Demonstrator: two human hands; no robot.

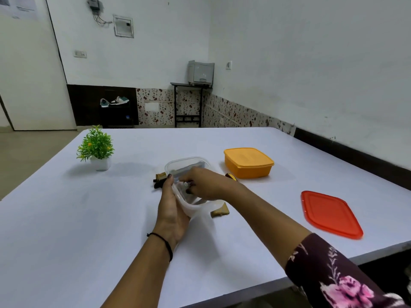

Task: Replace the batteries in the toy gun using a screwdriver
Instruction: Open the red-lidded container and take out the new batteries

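Note:
My left hand (172, 210) holds a clear plastic lid or container (195, 208) by its left edge, tilted up off the table. My right hand (205, 185) reaches over it, fingers curled and pinching a small item I cannot make out. Behind the hands a clear plastic tub (189, 166) holds something dark and long. The toy gun shows only in parts: a dark and tan end (159, 180) left of my left thumb and a tan piece (220, 211) under my right wrist. A yellow-and-black tool tip (230, 176), maybe the screwdriver handle, pokes out behind my right hand.
An orange box (248, 162) stands at the right rear, and a red lid (331, 214) lies flat near the right front edge. A small potted plant (97, 147) stands at the left rear. The white table (89, 218) spreads wide around them.

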